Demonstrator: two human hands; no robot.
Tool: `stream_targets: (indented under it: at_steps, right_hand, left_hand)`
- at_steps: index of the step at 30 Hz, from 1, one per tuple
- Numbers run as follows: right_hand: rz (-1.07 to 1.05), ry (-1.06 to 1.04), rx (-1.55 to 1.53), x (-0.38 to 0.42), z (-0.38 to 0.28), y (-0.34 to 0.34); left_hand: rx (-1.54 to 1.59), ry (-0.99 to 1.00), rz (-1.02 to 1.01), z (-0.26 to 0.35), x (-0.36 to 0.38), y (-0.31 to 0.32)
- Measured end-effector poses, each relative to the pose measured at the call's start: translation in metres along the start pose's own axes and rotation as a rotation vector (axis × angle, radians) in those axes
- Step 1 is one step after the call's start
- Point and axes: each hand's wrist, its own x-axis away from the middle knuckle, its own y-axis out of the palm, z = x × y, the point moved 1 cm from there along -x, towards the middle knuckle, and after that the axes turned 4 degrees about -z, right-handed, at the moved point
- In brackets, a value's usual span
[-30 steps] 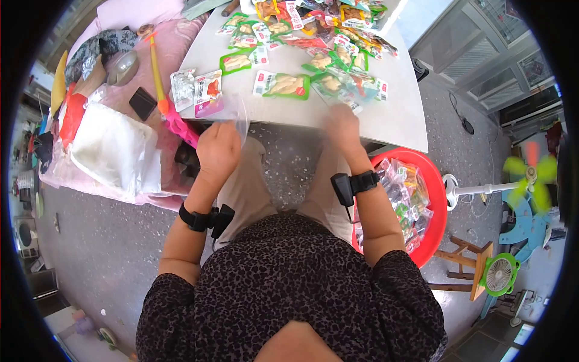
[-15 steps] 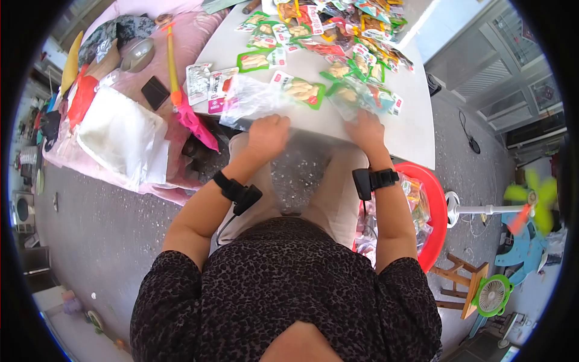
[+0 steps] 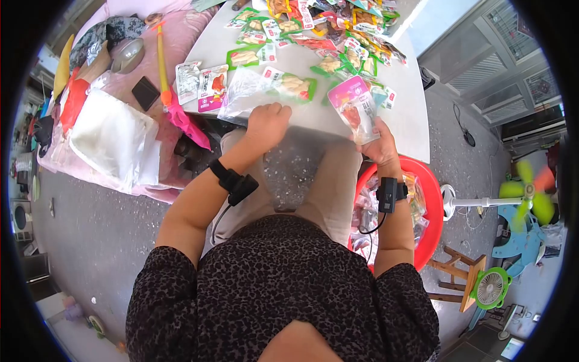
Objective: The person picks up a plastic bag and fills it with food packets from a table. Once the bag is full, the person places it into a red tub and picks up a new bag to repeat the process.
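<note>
My right hand (image 3: 381,146) grips the lower end of a pink and white snack packet (image 3: 353,107), tilted above the table's right front part, its printed face showing. My left hand (image 3: 268,125) is closed at the table's front edge, its fingers curled on the near edge of a clear plastic bag (image 3: 242,90). Behind that bag lies a green-edged food packet (image 3: 292,86). Left of the bag, a pink and white packet (image 3: 212,87) and a silvery packet (image 3: 187,80) lie side by side.
Many colourful packets (image 3: 356,51) are heaped at the back of the white table (image 3: 407,120). A red tub (image 3: 435,211) of packets stands by my right forearm. A bed with a pink cover (image 3: 181,36) is at left, and a fan (image 3: 528,190) turns at right.
My right hand has moved slightly right and turned, bringing up the pink and white snack packet. My left hand stays at the plastic bag. The whole view has shifted slightly.
</note>
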Motion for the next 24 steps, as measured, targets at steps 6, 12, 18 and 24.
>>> stream_targets:
  at_steps: [6, 12, 18, 24]
  right_hand:
    - [-0.037, 0.039, -0.186, -0.008, 0.027, 0.017]
    - [0.017, 0.003, -0.144, -0.017, 0.037, 0.013]
    - [0.402, -0.315, 0.077, -0.013, 0.037, 0.012]
    - [0.348, -0.279, 0.223, 0.002, 0.039, 0.018]
  left_hand:
    - [0.215, -0.245, -0.126, 0.007, -0.013, 0.026]
    - [0.259, -0.320, -0.165, 0.015, -0.010, 0.039]
    - [0.297, -0.348, -0.133, 0.016, -0.008, 0.037]
    - [0.366, -0.401, -0.122, 0.024, -0.009, 0.031]
